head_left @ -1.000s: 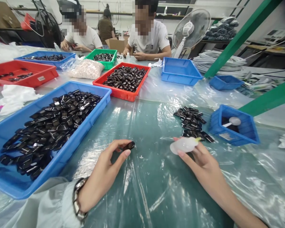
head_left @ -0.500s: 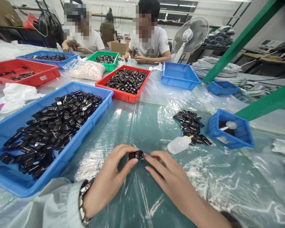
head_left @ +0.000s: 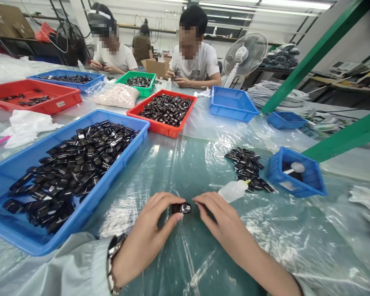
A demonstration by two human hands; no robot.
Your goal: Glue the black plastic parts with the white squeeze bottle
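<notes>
My left hand (head_left: 156, 220) pinches a small glossy black plastic piece (head_left: 185, 208) between thumb and fingers, just above the table. The piece has a shiny rounded end that faces right. Just to its right, my right hand (head_left: 222, 220) has thumb and index fingertips drawn together, apart from the piece; whether something tiny is between them I cannot make out. Behind the right hand lies a translucent squeeze bottle (head_left: 233, 190) with a yellowish tip. It rests against a loose pile of similar black pieces (head_left: 245, 164).
On the left stands a large blue tray (head_left: 111, 187) of black pieces. Farther back are a red tray (head_left: 166, 130), a green tray (head_left: 148, 91) and an open blue bin (head_left: 232, 111). A small blue box (head_left: 299, 187) holds a white scoop (head_left: 297, 167). Green bars (head_left: 342, 135) cross the right side. Co-workers sit opposite.
My right hand has drawn back slightly from the black piece, its thumb and index fingertips now closer together. The left hand still holds the piece, its shiny end turned more upward. The view has shifted slightly.
</notes>
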